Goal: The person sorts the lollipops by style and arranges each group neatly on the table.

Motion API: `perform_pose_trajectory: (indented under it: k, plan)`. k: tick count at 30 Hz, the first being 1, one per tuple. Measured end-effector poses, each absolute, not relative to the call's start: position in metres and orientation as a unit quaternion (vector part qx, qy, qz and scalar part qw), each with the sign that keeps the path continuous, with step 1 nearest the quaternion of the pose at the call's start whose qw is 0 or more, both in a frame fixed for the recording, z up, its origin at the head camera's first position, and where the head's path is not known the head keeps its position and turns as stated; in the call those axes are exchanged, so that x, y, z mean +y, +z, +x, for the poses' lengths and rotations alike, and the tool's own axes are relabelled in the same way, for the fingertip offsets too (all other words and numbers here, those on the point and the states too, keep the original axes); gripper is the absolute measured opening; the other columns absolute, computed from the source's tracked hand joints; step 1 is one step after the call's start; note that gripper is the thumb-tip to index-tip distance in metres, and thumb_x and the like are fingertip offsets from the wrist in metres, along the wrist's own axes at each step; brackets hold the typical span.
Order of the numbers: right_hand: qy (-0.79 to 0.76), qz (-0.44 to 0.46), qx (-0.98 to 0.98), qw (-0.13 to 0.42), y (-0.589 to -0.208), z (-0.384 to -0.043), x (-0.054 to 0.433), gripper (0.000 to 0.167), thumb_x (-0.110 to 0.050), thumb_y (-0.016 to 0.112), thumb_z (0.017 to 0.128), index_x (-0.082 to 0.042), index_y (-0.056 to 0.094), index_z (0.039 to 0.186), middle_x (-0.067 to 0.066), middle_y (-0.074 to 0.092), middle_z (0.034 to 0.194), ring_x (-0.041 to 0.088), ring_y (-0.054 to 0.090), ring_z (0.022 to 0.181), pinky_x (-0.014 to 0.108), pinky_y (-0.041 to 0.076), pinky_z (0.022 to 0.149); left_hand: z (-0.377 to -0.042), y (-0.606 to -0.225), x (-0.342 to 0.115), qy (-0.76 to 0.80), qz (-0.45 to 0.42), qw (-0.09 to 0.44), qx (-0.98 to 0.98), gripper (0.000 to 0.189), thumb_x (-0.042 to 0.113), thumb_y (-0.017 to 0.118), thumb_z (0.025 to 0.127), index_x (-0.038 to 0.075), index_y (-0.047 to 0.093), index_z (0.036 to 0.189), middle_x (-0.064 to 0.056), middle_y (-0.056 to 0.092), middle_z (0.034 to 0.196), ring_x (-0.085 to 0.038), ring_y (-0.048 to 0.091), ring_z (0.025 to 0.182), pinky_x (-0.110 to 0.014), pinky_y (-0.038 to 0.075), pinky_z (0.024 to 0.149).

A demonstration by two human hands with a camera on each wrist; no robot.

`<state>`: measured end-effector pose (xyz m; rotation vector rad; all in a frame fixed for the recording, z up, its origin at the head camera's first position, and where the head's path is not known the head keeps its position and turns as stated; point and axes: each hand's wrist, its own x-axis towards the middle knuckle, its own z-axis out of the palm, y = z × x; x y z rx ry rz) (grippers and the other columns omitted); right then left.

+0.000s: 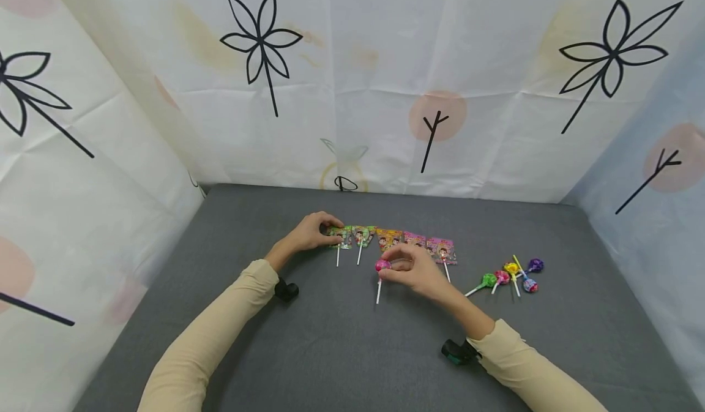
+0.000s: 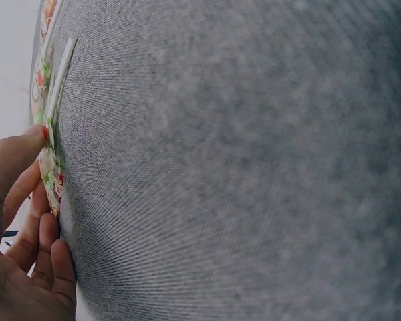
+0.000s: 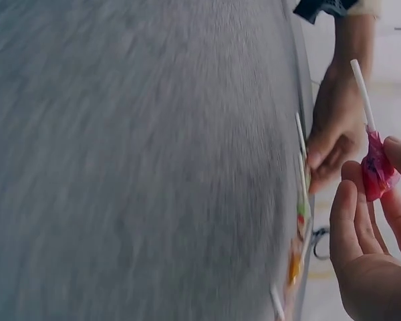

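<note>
My left hand point(image 1: 311, 231) is at the left end of a row of lollipops in flat, printed wrappers. Its thumb and fingers pinch the edges of the leftmost green-wrapped lollipop point(image 2: 52, 170), which lies on the table. Beside that lies a second green-wrapped lollipop point(image 1: 361, 235), then an orange-wrapped one point(image 1: 388, 238) and two pink-wrapped ones point(image 1: 442, 250). In front of the row, my right hand point(image 1: 417, 270) holds a round pink lollipop point(image 3: 379, 170) by its head between thumb and fingers, off the table. Its white stick points toward the near edge in the head view.
To the right lies a loose group of round lollipops, among them a green one point(image 1: 488, 280), a yellow one point(image 1: 511, 268) and a purple one point(image 1: 535, 265). Grey cloth point(image 1: 352, 351) covers the table. Patterned white curtains point(image 1: 374, 63) hang behind and at both sides.
</note>
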<state>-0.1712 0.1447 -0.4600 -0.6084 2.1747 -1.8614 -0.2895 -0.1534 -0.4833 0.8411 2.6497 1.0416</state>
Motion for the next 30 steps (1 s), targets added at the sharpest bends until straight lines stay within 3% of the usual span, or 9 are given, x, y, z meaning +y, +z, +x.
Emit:
perform_pose_trajectory:
  k: [4,23,30]
  plan:
    - [-0.634,-0.206,0.735,0.125,-0.464,-0.171,0.128,0.026,0.0,0.079,0.088,0.006,0.067,0.11,0.018,0.068,0.107,0.031,0.072,0.091,0.029,0.051,0.069,-0.29,-0.483,-0.153,0.349,0.285,0.082,0.889,0.032,0.02,0.08,0.092,0.004,0.074,0.119,-0.007,0.063,0.108,-0.024,0.057,0.095,-0.043,0.047,0.085]
    - [-0.651,-0.202,0.719,0.135,-0.483,-0.165,0.066,0.026,0.005,0.08,0.085,0.011,0.071,0.108,0.023,0.072,0.102,0.039,0.07,0.094,0.025,0.053,0.071,-0.291,-0.483,-0.152,0.348,0.285,0.076,0.89,0.032,0.02,0.081,0.091,0.004,0.074,0.118,-0.008,0.063,0.109,-0.023,0.057,0.094,-0.043,0.048,0.085]
    - [-0.623,-0.21,0.746,0.11,-0.484,-0.165,0.054,0.024,0.0,0.083,0.084,0.008,0.074,0.106,0.02,0.073,0.097,0.036,0.071,0.09,0.023,0.053,0.068,-0.291,-0.484,-0.153,0.347,0.285,0.076,0.891,0.032,0.02,0.081,0.091,0.005,0.074,0.118,-0.009,0.063,0.111,-0.025,0.058,0.097,-0.045,0.048,0.087]
